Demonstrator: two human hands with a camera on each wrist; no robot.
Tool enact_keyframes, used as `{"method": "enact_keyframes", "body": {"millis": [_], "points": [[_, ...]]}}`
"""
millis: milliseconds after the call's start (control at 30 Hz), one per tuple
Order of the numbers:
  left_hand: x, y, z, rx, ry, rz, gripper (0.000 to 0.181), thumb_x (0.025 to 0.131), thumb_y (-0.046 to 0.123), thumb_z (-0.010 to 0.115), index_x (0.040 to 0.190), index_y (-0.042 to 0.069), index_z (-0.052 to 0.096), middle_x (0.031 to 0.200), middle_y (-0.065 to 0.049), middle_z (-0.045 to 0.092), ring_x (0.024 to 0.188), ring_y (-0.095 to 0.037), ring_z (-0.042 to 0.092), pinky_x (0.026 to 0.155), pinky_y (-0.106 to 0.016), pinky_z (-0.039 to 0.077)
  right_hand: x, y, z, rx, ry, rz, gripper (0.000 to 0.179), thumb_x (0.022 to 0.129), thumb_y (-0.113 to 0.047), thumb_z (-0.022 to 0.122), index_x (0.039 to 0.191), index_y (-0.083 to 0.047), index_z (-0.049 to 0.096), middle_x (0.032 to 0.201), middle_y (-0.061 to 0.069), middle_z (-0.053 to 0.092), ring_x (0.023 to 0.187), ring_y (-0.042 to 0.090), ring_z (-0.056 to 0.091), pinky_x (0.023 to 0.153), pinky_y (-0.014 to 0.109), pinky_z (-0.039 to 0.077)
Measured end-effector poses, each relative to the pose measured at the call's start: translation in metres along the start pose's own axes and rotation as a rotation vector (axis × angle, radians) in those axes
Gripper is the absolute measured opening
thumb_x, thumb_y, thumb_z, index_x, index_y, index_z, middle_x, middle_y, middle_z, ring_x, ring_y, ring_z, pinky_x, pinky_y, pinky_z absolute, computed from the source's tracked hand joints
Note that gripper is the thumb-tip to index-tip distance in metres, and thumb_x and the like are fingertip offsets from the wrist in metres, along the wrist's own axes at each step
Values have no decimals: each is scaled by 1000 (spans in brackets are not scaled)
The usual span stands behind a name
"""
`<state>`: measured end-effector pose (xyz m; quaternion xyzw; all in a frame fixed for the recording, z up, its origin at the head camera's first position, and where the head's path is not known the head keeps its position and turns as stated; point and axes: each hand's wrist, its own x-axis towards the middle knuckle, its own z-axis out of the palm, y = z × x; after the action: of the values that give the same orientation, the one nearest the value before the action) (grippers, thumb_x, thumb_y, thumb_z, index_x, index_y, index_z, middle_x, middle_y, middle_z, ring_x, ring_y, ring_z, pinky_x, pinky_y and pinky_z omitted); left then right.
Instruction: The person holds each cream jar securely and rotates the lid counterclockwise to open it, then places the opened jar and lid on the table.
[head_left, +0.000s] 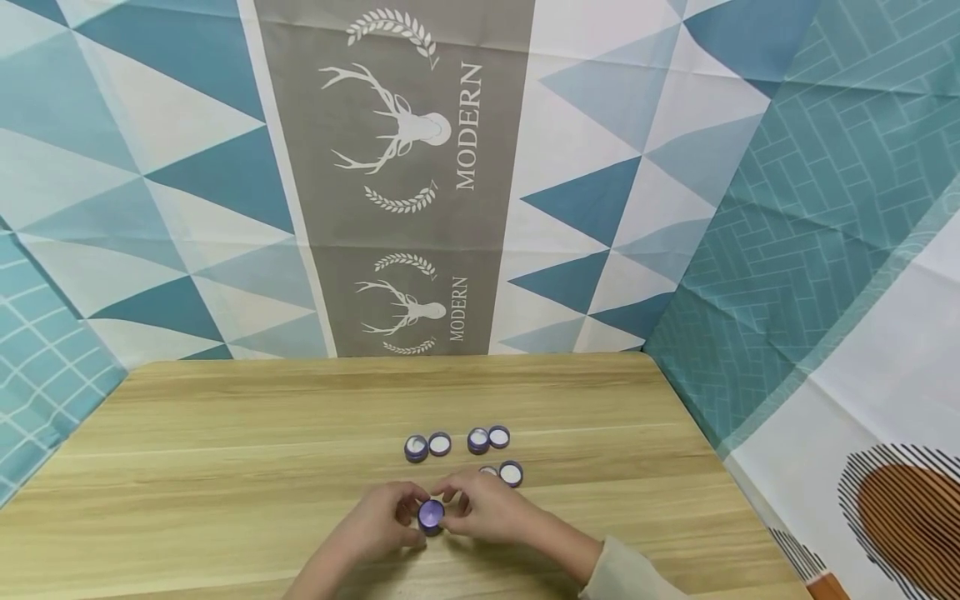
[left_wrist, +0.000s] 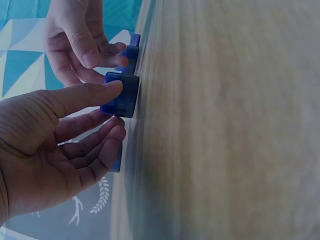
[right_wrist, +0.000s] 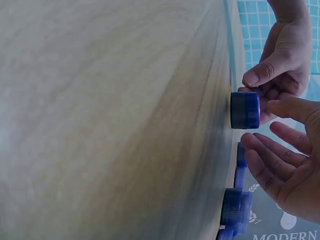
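Observation:
A small round jar [head_left: 431, 517] with a purple metallic lid stands closed on the wooden table near the front. My left hand [head_left: 384, 518] holds it from the left, with the thumb and forefinger at its sides. On the other side my right hand [head_left: 483, 507] hovers close, its fingers loosely bent around air beside the lid. In the left wrist view, the left thumb lies against the jar [left_wrist: 130, 97]. The right wrist view shows the jar [right_wrist: 245, 111] upright, with the right fingers spread just short of or barely at its lid.
Behind the hands, an open jar [head_left: 416, 450] with white inside sits beside its upturned lid [head_left: 440, 444]. Another open jar [head_left: 478, 442] and lid [head_left: 498, 437] stand to the right. A third lid [head_left: 511, 474] lies beside a round piece partly hidden by my right hand. Patterned cloth [head_left: 405, 167] hangs behind the table.

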<state>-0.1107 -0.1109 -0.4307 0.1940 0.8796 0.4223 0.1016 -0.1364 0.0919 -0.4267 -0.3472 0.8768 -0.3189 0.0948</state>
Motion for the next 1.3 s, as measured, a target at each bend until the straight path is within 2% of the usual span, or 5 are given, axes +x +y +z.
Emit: {"method": "enact_keyframes", "body": {"millis": [533, 767, 967, 1133, 1300], "points": [[4, 0, 6, 7, 15, -17, 32, 63, 4, 77, 92, 1, 65, 79, -2, 61, 70, -12, 52, 59, -19, 42, 2, 0, 8, -26, 2, 22, 32, 81, -20, 71, 113, -15, 65, 96, -7, 68, 72, -8, 55, 64, 9, 46], [4, 2, 5, 26, 30, -12, 28, 66, 9, 78, 91, 2, 65, 76, -1, 60, 66, -9, 50, 57, -19, 40, 3, -2, 9, -18, 3, 15, 33, 82, -20, 71, 113, -14, 65, 96, -6, 68, 72, -9, 54, 64, 9, 46], [4, 4, 1, 5, 33, -15, 29, 70, 17, 78, 92, 4, 65, 80, 0, 63, 72, -7, 55, 62, -18, 46, 5, -3, 5, 0, 6, 2, 33, 83, -25, 70, 114, -14, 65, 94, -8, 68, 71, -10, 55, 61, 9, 47], [4, 9, -1, 33, 95, -17, 35, 68, 21, 80, 95, 5, 64, 83, 1, 63, 76, -11, 57, 65, -19, 47, 7, -6, -2, -13, 29, -3, 34, 82, -27, 70, 113, -14, 65, 89, -10, 65, 69, -9, 54, 61, 9, 47], [3, 15, -2, 47, 162, -51, 40, 64, 20, 83, 95, 5, 62, 83, 1, 59, 77, -13, 53, 64, -19, 44, 10, -13, -9, -11, 46, -4, 32, 81, -28, 70, 109, -13, 66, 85, -11, 63, 67, -8, 53, 59, 10, 46]]}}
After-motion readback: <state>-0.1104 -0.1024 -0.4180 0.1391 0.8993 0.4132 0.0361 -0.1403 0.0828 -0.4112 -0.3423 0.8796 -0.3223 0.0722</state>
